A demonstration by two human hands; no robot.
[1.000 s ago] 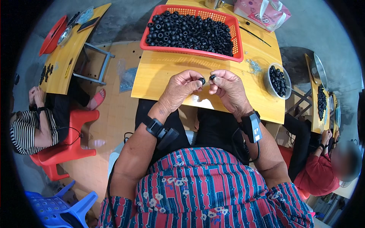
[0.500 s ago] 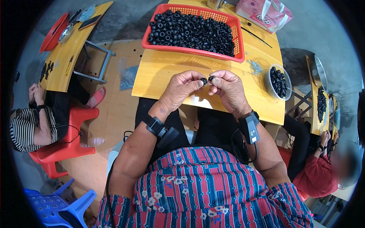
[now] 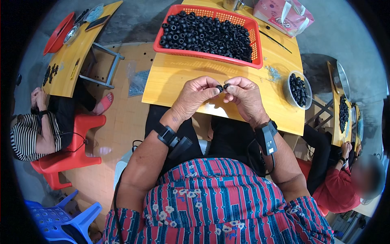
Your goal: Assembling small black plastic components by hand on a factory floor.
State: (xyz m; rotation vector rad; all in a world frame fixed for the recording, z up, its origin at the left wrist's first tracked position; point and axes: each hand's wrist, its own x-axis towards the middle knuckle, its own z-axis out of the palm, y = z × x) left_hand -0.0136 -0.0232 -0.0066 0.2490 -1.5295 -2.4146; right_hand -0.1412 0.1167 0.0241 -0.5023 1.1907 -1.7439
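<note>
Grey wall (image 3: 343, 34), tan floor (image 3: 124, 118); 1 blue chair (image 3: 85, 217) at lower left.

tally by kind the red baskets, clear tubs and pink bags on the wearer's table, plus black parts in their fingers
Basket: 1
Tub: 1
Bag: 1
Black parts, one each in left hand and right hand: 2
Total: 5

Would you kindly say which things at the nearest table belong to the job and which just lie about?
Apparently for the job:
two held black pieces
red basket
clear tub
small clear bits

Apparently lying about:
pink tote bag
black rod
metal mug
</note>
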